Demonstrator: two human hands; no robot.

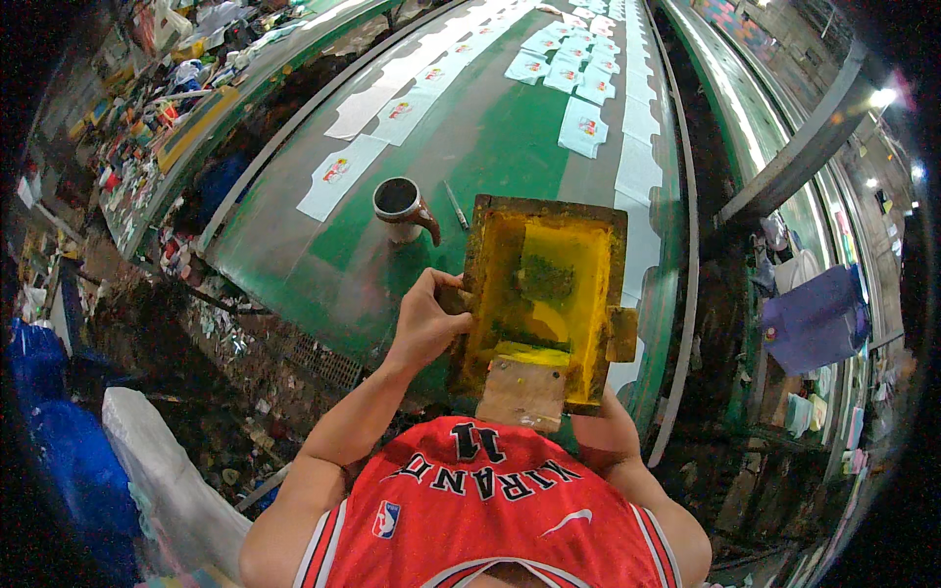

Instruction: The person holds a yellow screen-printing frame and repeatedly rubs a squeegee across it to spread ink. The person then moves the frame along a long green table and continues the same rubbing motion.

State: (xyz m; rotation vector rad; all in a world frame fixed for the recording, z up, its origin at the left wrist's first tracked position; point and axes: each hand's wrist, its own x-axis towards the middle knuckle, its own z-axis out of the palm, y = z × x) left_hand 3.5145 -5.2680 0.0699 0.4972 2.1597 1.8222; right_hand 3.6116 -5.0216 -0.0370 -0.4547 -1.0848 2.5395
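In front of my chest is a screen-printing frame (616, 245) with dark wooden edges and a yellow-stained mesh. My left hand (431, 318) is closed on a small block at its left edge, thumb and fingers pinched together. A squeegee with a wooden handle (521, 388) leans at the frame's near end, yellow ink along its blade. My right forearm (606, 426) reaches up under the near right corner; the frame hides that hand. Beyond my left hand stands a mug (397, 201) with a dark inside and a brown handle, beside a slim pen-like tool (457, 204).
Rows of pale cut fabric pieces (338, 176) with small prints lie along the long green table (461, 132). A metal rail (683, 294) edges its right side. Scraps pile up on the left (118, 167); a slanted post (804, 137) and a purple cloth (818, 318) stand right.
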